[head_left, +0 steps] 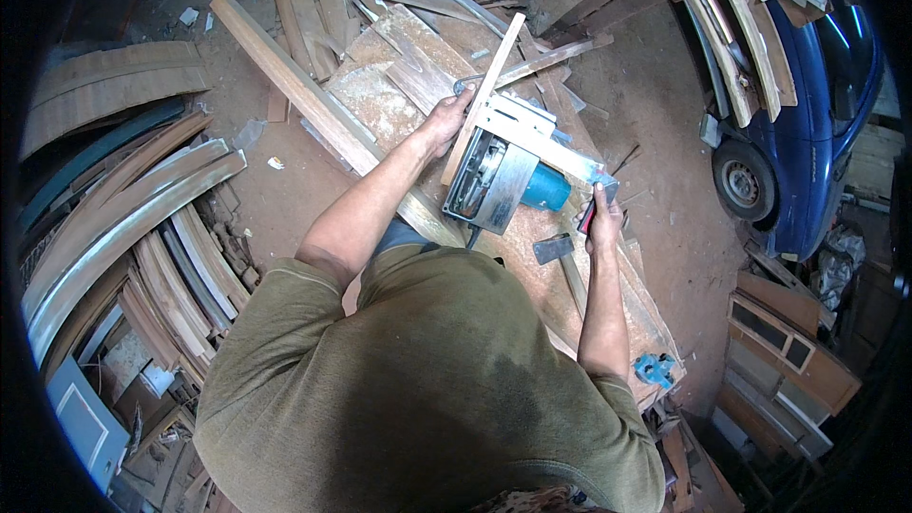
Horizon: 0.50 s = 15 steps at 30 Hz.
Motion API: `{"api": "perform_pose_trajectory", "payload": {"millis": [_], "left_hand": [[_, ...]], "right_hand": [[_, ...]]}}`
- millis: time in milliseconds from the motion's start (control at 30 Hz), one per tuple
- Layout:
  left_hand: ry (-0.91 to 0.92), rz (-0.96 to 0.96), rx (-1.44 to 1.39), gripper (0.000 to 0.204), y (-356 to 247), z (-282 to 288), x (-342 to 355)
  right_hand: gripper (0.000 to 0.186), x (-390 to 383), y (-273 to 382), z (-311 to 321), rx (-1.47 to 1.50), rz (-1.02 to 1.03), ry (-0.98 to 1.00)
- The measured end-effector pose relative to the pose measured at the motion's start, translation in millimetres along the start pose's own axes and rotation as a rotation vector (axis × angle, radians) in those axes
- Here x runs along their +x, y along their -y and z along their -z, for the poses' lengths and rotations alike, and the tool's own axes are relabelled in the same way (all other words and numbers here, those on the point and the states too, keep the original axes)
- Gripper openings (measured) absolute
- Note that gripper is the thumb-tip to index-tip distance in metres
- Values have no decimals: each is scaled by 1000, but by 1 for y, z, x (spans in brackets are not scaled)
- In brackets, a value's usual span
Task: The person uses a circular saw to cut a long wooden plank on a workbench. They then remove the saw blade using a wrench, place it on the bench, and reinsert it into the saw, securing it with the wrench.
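My left hand (445, 125) is closed round a narrow wooden strip (501, 55), which slants upward beside a circular saw. The circular saw (503, 185) has a metal plate and a blue motor housing and lies on the dusty work surface in front of me. My right hand (605, 217) grips a black-and-red handled tool whose exact kind I cannot make out. A pale flat strip (546, 147) runs from the saw's far edge to that tool; whether they are joined is unclear. Near my right hand lies a hatchet-like tool (553, 248) with a dark head and wooden handle.
A long wooden beam (285, 76) lies at the left of the sawdust-covered board (370, 76). Offcuts lie beyond. Stacked planks (133, 228) fill the left side. A blue car (807, 152) stands at right. A small blue tool (655, 370) rests near the board's right corner.
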<state>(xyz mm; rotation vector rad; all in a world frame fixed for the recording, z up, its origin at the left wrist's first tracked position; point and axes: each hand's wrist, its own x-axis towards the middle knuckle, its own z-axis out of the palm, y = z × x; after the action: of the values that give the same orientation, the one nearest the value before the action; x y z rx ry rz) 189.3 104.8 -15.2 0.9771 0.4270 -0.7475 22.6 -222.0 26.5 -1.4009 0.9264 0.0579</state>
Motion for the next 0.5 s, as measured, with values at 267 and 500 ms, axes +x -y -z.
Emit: {"api": "perform_pose_trajectory", "payload": {"millis": [267, 500], "left_hand": [[-28, 0, 46, 52, -2, -1, -3], [-7, -17, 81, 51, 7, 12, 10]], "right_hand": [[27, 1, 1, 2, -20, -26, 0], [27, -1, 8, 0, -44, -5, -1]]}}
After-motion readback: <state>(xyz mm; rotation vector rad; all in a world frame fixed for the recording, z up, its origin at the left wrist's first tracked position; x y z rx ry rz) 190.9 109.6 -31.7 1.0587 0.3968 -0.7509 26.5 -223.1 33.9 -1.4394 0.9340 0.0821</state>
